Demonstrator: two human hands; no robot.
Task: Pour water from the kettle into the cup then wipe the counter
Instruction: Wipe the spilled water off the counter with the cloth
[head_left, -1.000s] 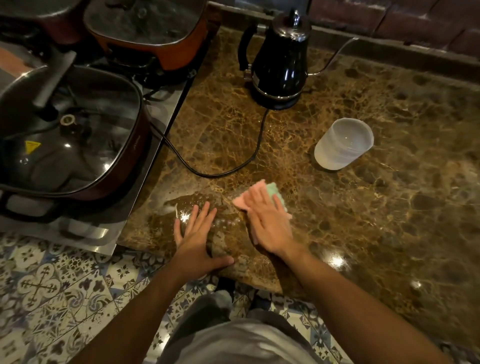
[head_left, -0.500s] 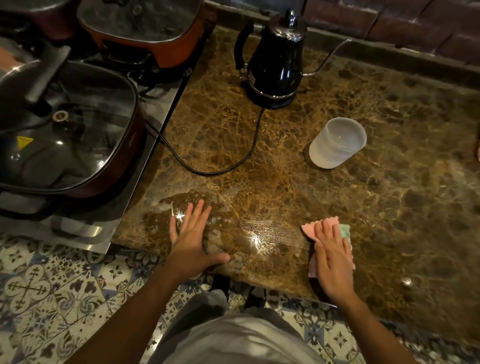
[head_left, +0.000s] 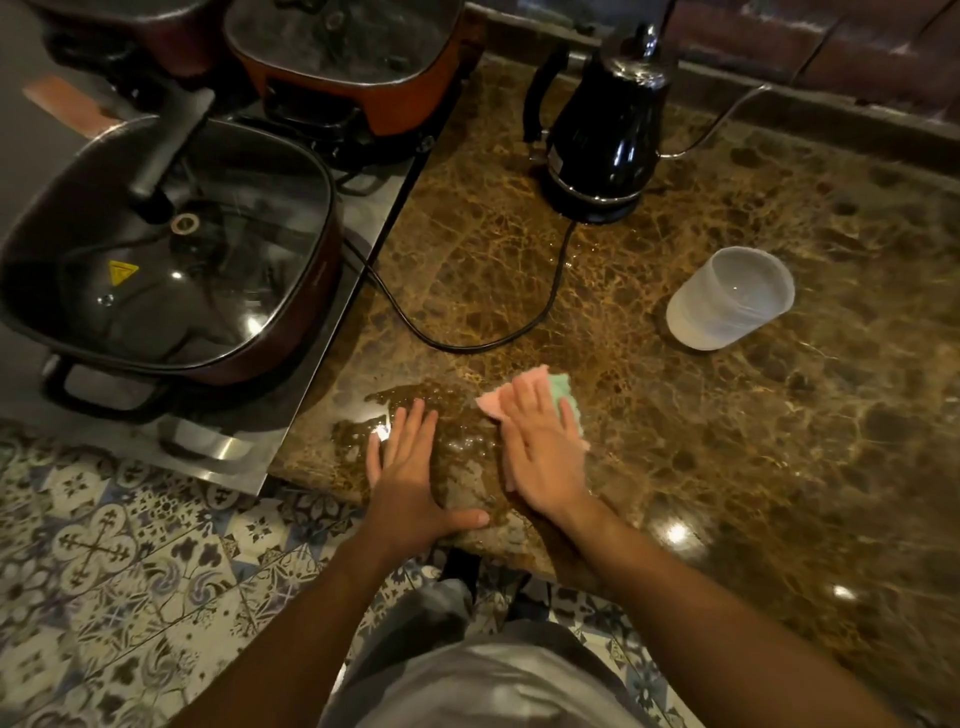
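Observation:
A black gooseneck kettle (head_left: 602, 130) stands on its base at the back of the brown marble counter (head_left: 753, 441). To its right, a frosted plastic cup (head_left: 727, 299) sits upright. My right hand (head_left: 540, 447) presses flat on a pink and green cloth (head_left: 558, 392) near the counter's front edge. My left hand (head_left: 410, 478) rests flat with fingers apart on the counter, just left of the cloth. A wet patch (head_left: 415, 410) spreads around and beyond my left hand's fingers.
The kettle's black cord (head_left: 467, 340) loops across the counter behind my hands. Left of the counter, a large lidded pan (head_left: 156, 260) and an orange lidded pot (head_left: 353, 67) sit on a steel stove. Patterned floor tiles lie below.
My right hand has slid the cloth back left from the counter's right front to beside my left hand. My left hand has stayed put.

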